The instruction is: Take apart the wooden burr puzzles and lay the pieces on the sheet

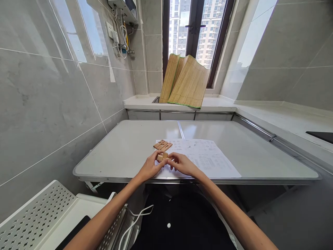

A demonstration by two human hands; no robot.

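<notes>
- The person sits at a white table point(117, 152) with both forearms reaching out, and the hands meet near its front edge.
- The left hand point(149, 167) is curled, with thumb and fingertips closed on a small wooden block point(161, 156). The grip is tight, with no gap showing.
- The right hand point(183, 164) comes in from the other side. Its fingertips are pinched against the same block, so both hands hold it between them.
- The block sits just above a printed sheet of paper point(208, 158). I cannot tell whether it touches the sheet.
- The sheet lies flat on the table, and its near edge passes under the hands. The print is too small to read.
- Just beyond the hands, a few flat wooden pieces point(162, 145) lie together on the far left corner of the sheet, close to the block but apart from it.
- At the back, a folded bamboo mat point(187, 81) leans upright against the window point(194, 27), standing on the pale ledge behind the table.
- A water heater point(125, 8) with hoses hangs high on the tiled wall to the left.
- Down by the left elbow there is a white perforated shelf point(39, 215), and a white cable point(137, 217) loops beside it.
- To the right a pale counter point(273, 118) runs along the wall, with a dark panel point(321, 136) set into it.
</notes>
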